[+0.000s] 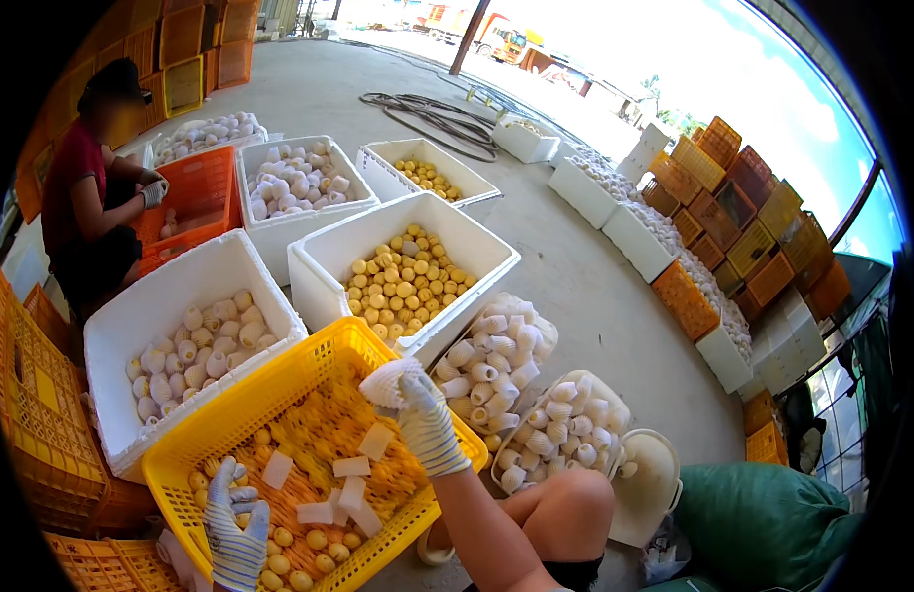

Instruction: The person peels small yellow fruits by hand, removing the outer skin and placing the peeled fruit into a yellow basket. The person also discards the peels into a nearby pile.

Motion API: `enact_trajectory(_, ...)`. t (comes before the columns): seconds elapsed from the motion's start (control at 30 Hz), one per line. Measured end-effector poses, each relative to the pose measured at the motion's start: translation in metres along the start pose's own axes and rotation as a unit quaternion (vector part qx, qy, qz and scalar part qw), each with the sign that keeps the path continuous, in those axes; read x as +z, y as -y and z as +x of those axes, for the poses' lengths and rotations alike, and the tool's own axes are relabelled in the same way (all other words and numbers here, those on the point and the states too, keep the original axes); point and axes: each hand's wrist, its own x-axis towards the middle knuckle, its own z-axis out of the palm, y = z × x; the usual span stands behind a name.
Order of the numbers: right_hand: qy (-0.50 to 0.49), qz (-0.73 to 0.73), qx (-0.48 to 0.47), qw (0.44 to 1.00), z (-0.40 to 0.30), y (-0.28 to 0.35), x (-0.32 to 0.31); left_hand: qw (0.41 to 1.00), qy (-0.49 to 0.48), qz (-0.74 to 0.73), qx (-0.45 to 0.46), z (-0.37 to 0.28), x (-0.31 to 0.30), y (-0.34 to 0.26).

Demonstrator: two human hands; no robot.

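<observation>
A yellow plastic crate lies before me, with loose round yellow fruits along its near and left sides. Several flat white foam net sleeves rest on the orange and yellow netting inside. My right hand, in a striped glove, is raised over the crate's right side and holds a white foam net sleeve; whether a fruit is inside it cannot be told. At the crate's lower left, my left hand, gloved too, has its fingers apart and nothing seen in it, close to the fruits.
White foam boxes of bare and sleeved fruits stand beyond the crate. Two clear bags of sleeved fruits are at right, near a green sack. A co-worker sits at left by an orange crate. A hose lies behind.
</observation>
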Motion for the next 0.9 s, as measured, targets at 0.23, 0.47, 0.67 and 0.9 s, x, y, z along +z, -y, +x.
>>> enact_trajectory(0.23,-0.228,-0.416,-0.21,0.855,0.069,0.061,-0.371,0.981,0.127,0.143,0.04,0.018,0.038,0.024)
enact_trajectory(0.47,-0.435,-0.102,0.052,0.893,0.144,0.036,-0.306,0.946,0.133,0.295,-0.027,0.01,0.007,0.031)
enact_trajectory(0.67,-0.541,-0.435,-0.093,0.714,0.118,0.124,-0.417,0.954,0.161,0.242,0.066,0.03,0.03,0.032)
enact_trajectory(0.9,-0.357,-0.339,-0.219,0.842,0.135,0.09,-0.199,0.993,-0.005,0.11,-0.053,0.016,-0.027,-0.009)
